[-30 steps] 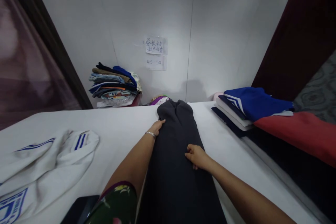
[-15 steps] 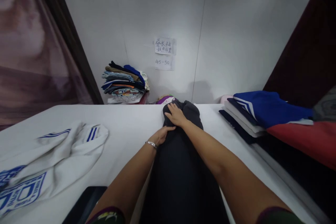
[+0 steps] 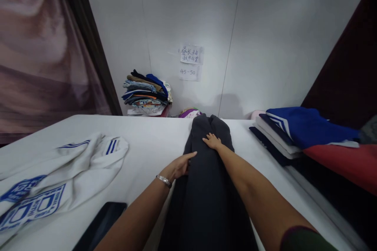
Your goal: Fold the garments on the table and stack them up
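Note:
A long dark garment [image 3: 207,200], folded into a narrow strip, lies lengthwise on the white table [image 3: 153,133], from its far edge down to the bottom of the view. At its left edge is my left hand [image 3: 180,164], thumb on top of the cloth and the other fingers partly hidden at the side, gripping the edge. My right hand [image 3: 212,141] lies flat on the upper part of the cloth with its fingers spread. Whether the garment is a jacket or trousers cannot be made out.
To the left lie a white garment with blue stripes and lettering [image 3: 79,172] and a black phone-like slab [image 3: 101,223]. Folded clothes, blue [image 3: 312,125] and red [image 3: 344,160] among them, are stacked at right. Behind the table stands another clothes pile [image 3: 147,92]; handwritten papers [image 3: 191,55] hang on the wall.
My right hand has slid down from the garment's far end toward me. My left hand has also come slightly nearer along the left edge. The view has shifted a little.

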{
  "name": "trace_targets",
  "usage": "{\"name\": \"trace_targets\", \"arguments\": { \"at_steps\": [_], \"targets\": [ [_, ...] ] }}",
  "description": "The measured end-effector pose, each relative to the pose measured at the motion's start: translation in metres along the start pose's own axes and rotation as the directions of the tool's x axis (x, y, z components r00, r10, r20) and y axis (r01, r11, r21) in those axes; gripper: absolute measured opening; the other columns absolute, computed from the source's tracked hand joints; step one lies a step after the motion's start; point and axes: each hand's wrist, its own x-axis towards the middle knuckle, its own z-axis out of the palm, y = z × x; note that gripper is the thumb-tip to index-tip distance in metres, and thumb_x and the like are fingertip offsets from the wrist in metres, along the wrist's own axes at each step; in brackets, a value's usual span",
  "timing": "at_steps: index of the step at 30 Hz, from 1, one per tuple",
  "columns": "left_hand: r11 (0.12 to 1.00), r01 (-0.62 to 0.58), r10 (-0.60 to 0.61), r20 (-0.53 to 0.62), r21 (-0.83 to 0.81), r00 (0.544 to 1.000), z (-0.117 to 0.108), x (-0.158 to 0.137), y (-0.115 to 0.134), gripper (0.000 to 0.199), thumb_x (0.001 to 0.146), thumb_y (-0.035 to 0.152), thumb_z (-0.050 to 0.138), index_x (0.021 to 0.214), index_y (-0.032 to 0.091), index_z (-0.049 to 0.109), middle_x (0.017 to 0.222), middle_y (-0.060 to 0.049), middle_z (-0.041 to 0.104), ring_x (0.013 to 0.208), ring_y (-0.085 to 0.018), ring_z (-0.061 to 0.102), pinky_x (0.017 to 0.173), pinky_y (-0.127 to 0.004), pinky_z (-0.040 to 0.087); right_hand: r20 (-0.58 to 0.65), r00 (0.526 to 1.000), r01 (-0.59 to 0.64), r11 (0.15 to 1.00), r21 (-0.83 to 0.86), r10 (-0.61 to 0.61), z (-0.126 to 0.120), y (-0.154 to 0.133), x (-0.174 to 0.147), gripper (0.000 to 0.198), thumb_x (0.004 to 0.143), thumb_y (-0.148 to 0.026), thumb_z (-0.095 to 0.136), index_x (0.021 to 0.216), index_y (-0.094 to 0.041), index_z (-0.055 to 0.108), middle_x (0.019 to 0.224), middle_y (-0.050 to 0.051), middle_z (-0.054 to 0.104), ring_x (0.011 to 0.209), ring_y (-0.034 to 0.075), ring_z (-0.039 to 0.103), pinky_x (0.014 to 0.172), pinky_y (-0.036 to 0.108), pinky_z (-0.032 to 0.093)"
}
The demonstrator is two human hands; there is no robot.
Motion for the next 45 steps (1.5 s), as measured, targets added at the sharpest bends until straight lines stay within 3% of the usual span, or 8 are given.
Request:
{"name": "trace_targets", "arguments": {
  "at_steps": [4, 8, 15, 24, 28, 32, 37, 45],
  "targets": [
    [0.972, 0.046, -0.005, 0.178, -0.229, 0.984, 0.005, -0.037, 0.004, 0.044, 0.078, 0.049, 0.067, 0.104, 0.013, 0.067, 0.105, -0.014, 0.073, 0.101, -0.026, 0.067, 0.089, -0.037, 0.053, 0.018, 0.999, 0.049, 0.999, 0.021, -0.049, -0.006, 0.000, -0.032, 0.063, 0.097, -0.053, 0.028, 0.148, -0.017, 0.035, 0.159, 0.011, 0.024, 0.147, 0.027, 0.017, 0.115, 0.052, 0.015],
    [0.981, -0.077, 0.090, 0.068, -0.177, 0.994, 0.023, -0.064, -0.013, 0.059, 0.070, 0.032, 0.077, 0.122, 0.014, 0.057, 0.112, -0.014, 0.071, 0.101, -0.027, 0.068, 0.092, -0.040, 0.053, -0.027, 0.991, 0.132, 0.990, 0.043, -0.131, 0.009, 0.002, -0.095, 0.063, 0.097, -0.056, 0.030, 0.148, -0.020, 0.037, 0.160, 0.011, 0.019, 0.149, 0.026, 0.010, 0.116, 0.052, 0.010],
    [0.919, -0.258, 0.334, -0.241, 0.297, 0.911, 0.032, -0.081, -0.046, 0.060, 0.072, 0.010, 0.063, 0.130, 0.014, 0.048, 0.131, -0.013, 0.060, 0.118, -0.023, 0.059, 0.105, -0.037, 0.044, -0.043, 0.947, 0.320, 0.947, 0.028, -0.319, 0.059, 0.013, -0.199, 0.065, 0.095, -0.052, 0.035, 0.149, -0.016, 0.034, 0.160, 0.010, 0.018, 0.149, 0.025, 0.009, 0.118, 0.048, 0.007],
    [0.559, 0.089, 0.268, -0.281, 0.824, 0.922, 0.035, -0.109, -0.057, 0.075, 0.085, 0.028, 0.057, 0.149, 0.009, 0.022, 0.130, -0.021, 0.060, 0.117, -0.030, 0.059, 0.096, -0.040, 0.045, -0.005, 0.937, 0.346, 0.930, 0.121, -0.348, 0.064, 0.017, -0.241, 0.062, 0.091, -0.043, 0.046, 0.146, -0.013, 0.041, 0.158, 0.012, 0.025, 0.148, 0.026, 0.013, 0.119, 0.049, 0.007],
    [0.444, 0.100, 0.404, -0.299, 0.890, 0.864, 0.023, -0.131, -0.069, 0.069, 0.084, 0.035, 0.056, 0.145, 0.013, 0.033, 0.135, -0.018, 0.056, 0.124, -0.030, 0.054, 0.098, -0.039, 0.043, -0.221, 0.952, 0.282, 0.881, 0.379, -0.210, 0.077, 0.060, -0.260, 0.065, 0.084, -0.047, 0.056, 0.140, -0.016, 0.049, 0.157, 0.012, 0.027, 0.147, 0.027, 0.017, 0.120, 0.048, 0.009],
    [0.632, 0.092, 0.333, -0.377, 0.769, 0.864, 0.010, -0.131, -0.073, 0.077, 0.080, 0.048, 0.060, 0.141, 0.006, 0.039, 0.136, -0.022, 0.054, 0.127, -0.033, 0.051, 0.102, -0.041, 0.042, -0.289, 0.938, 0.143, 0.546, 0.826, 0.190, 0.086, 0.099, -0.256, 0.086, 0.070, -0.053, 0.072, 0.143, -0.017, 0.045, 0.153, 0.015, 0.036, 0.142, 0.033, 0.031, 0.117, 0.049, 0.024],
    [0.914, -0.101, 0.208, -0.239, 0.393, 0.948, 0.013, -0.119, -0.068, 0.066, 0.068, 0.042, 0.072, 0.125, 0.012, 0.055, 0.123, -0.016, 0.066, 0.112, -0.030, 0.063, 0.095, -0.039, 0.050, -0.069, 0.963, 0.044, 0.100, 0.994, 0.259, 0.078, 0.091, -0.257, 0.090, 0.067, -0.038, 0.079, 0.145, -0.018, 0.038, 0.137, 0.016, 0.055, 0.124, 0.029, 0.055, 0.105, 0.045, 0.045],
    [0.979, -0.132, 0.149, -0.100, 0.158, 0.984, 0.010, -0.126, -0.059, 0.071, 0.055, 0.028, 0.073, 0.122, 0.012, 0.056, 0.119, -0.015, 0.068, 0.101, -0.029, 0.067, 0.086, -0.038, 0.055, 0.149, 0.989, -0.149, -0.045, 0.988, 0.006, 0.073, 0.045, -0.286, 0.038, 0.063, -0.029, 0.079, 0.096, -0.013, 0.068, 0.086, 0.010, 0.076, 0.084, 0.026, 0.072, 0.088, 0.041, 0.054]
  ]
}}
